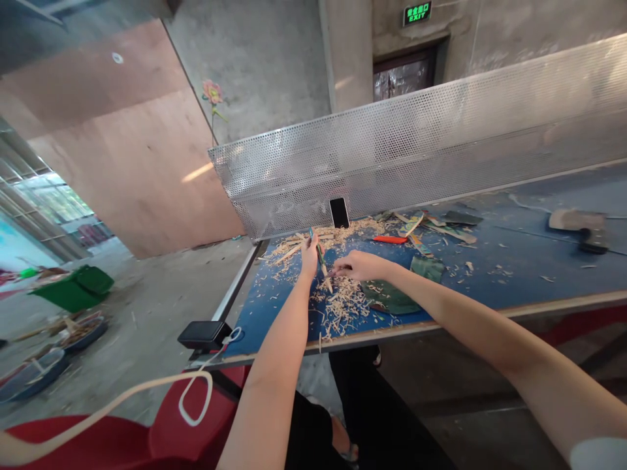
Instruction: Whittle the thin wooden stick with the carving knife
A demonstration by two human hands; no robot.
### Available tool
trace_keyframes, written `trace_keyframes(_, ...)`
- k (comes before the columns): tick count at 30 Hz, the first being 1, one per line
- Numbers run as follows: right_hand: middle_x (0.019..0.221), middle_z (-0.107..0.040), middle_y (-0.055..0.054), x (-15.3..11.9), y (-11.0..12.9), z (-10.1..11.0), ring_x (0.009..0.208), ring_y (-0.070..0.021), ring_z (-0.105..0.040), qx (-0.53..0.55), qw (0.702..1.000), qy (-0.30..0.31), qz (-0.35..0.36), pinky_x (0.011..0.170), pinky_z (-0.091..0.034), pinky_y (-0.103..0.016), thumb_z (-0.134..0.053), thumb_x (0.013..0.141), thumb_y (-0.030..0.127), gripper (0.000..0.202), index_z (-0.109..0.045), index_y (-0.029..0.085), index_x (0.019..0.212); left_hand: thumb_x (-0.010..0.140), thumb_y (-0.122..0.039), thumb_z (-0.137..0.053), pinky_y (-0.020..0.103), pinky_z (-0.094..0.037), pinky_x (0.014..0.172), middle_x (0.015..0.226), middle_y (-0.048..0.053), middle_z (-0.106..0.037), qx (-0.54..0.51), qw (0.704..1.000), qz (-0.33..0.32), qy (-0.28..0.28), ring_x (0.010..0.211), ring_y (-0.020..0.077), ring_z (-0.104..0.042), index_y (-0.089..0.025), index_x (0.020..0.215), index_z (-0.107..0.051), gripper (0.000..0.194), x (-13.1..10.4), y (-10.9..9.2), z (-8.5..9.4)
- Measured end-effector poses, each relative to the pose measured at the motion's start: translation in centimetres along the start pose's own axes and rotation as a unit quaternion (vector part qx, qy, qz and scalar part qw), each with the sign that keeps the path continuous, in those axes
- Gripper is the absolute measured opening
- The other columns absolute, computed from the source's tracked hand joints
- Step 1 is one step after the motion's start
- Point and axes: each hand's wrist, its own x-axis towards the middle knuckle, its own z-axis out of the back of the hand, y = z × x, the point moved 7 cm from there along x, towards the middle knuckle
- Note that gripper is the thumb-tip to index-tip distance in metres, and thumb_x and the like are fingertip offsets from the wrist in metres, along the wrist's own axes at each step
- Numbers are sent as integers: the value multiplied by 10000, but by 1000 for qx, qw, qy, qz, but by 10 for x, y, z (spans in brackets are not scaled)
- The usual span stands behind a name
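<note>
Lower frame: we see both bare forearms reaching up from the bottom edge, over a red chair point(196, 418) and a white cable point(147, 391) that runs to a black box point(203, 334) clipped at the desk corner, left of centre.

Left hand point(309, 251): at frame centre, its grip is closed around the upper part of a thin green stick point(319, 253), thumb and fingers wrapped tight.

Right hand point(360, 265): just right of the left one, fingers curled shut and pinched low by the pale, stripped tip of the stick; whether it holds a small blade we cannot tell.

Key relation: the stick's long axis runs from upper left, above the left fist, down and right to the tip at the right fingertips. We judge the left hand to be the holder and the right the nearer one to the working end.

Desk point(514, 261): blue top, with a heap of pale wood shavings point(343, 303) directly under the tip, and a dark green cloth point(392, 297) just right of it.

Farther back: a red tool point(389, 239), scattered strips, and a black phone point(339, 212) leaning upright against the perforated metal screen point(441, 143).

Far left: a green bin point(73, 287) on the floor.
</note>
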Motion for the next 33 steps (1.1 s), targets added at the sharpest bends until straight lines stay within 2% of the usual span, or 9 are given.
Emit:
trace_keyframes(3, 732, -736, -35, -1, -8, 12, 607, -161, -546, -29, 997, -69, -31, 653, -343, -299, -535, 1079, 339, 291, -793, 204, 1081, 907, -794, -715, 269, -385, 534, 558, -28, -543, 38, 999, -21, -6, 498, 123, -475, -245, 791, -544, 587, -1, -6, -1)
trace_keyframes(6, 772, -750, -58, -1, -17, 11, 650, -185, -581, -62, 993, -92, -49, 667, -348, -307, -539, 1090, 383, 296, -779, 213, 1062, 896, -782, -739, 281, -370, 532, 548, -32, -538, 65, 997, -27, -29, 487, 129, -468, -247, 840, -550, 570, -3, -10, 1)
trace_keyframes(11, 801, -763, -60, 1, -29, -1, 677, -188, -596, -70, 993, -85, -45, 668, -341, -290, -534, 1103, 374, 285, -766, 220, 1042, 868, -758, -789, 290, -349, 531, 537, -33, -538, 81, 995, -27, -45, 474, 136, -479, -243, 857, -561, 563, -4, -13, 3)
trace_keyframes(17, 717, -704, -20, 3, -35, -12, 599, -147, -523, 3, 994, -91, -54, 638, -331, -268, -562, 1086, 332, 256, -769, 201, 1010, 913, -695, -769, 281, -332, 537, 538, -52, -520, 66, 995, -20, -65, 477, 129, -468, -238, 879, -574, 498, -6, -11, 5)
trace_keyframes(20, 673, -663, 2, 6, -35, -18, 569, -134, -479, 43, 996, -48, -62, 626, -330, -273, -590, 1062, 333, 244, -765, 192, 967, 910, -679, -779, 282, -332, 543, 557, -50, -522, 66, 994, 1, -83, 493, 132, -478, -242, 842, -547, 499, -8, -6, 9)
trace_keyframes(24, 640, -617, 28, 6, -28, -17, 573, -125, -434, 72, 997, 7, -35, 626, -321, -279, -615, 1029, 305, 219, -762, 193, 912, 898, -699, -788, 300, -354, 564, 568, -35, -514, 83, 993, 5, -81, 509, 152, -493, -243, 842, -565, 511, -9, -5, 10)
trace_keyframes(29, 676, -659, 15, 2, -22, -5, 584, -123, -457, 70, 997, -17, -35, 628, -319, -286, -619, 1039, 325, 224, -774, 185, 958, 889, -749, -770, 314, -384, 579, 593, -18, -518, 104, 993, -16, -48, 525, 171, -504, -242, 892, -595, 536, -8, -8, 4)
trace_keyframes(33, 664, -676, 9, 3, -25, -5, 533, -122, -452, 53, 996, -44, -63, 600, -314, -290, -601, 1062, 355, 253, -784, 185, 1023, 887, -786, -739, 325, -398, 577, 605, -17, -513, 111, 993, -32, -41, 532, 178, -514, -247, 900, -580, 563, -7, -11, 1)
